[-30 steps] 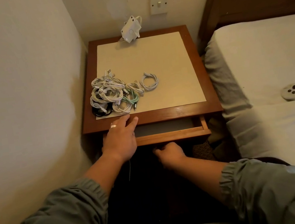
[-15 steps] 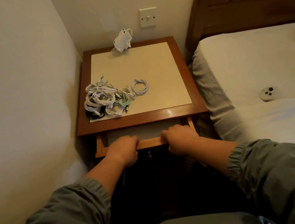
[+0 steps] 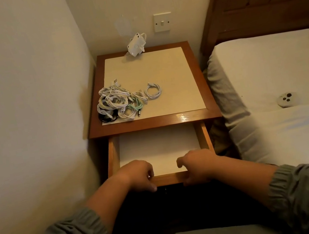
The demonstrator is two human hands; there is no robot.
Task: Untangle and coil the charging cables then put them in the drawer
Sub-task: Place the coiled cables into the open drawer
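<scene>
The fingers (image 3: 148, 170) of the left hand (image 3: 138, 176) curl over the front rail of the drawer (image 3: 168, 179), with the thumb pressed against the rail's outer face, so the wood is pinched between them. The right hand (image 3: 197, 166) grips the same rail nearby, its fingers hooked down inside. The drawer stands open beneath the table (image 3: 150, 123), showing a pale lining. On the near-left part of the table's cream top lie the charging cables (image 3: 114, 103) in a tangled heap, mostly white, with a mint-green cable (image 3: 136, 106) and a black cable (image 3: 106, 119) at its near side. A small white coil (image 3: 153, 90) lies just right of the heap. A white plug adapter (image 3: 136, 45) sits at the back edge, below a light switch (image 3: 162, 22). A bed (image 3: 265, 77) stands to the right.
</scene>
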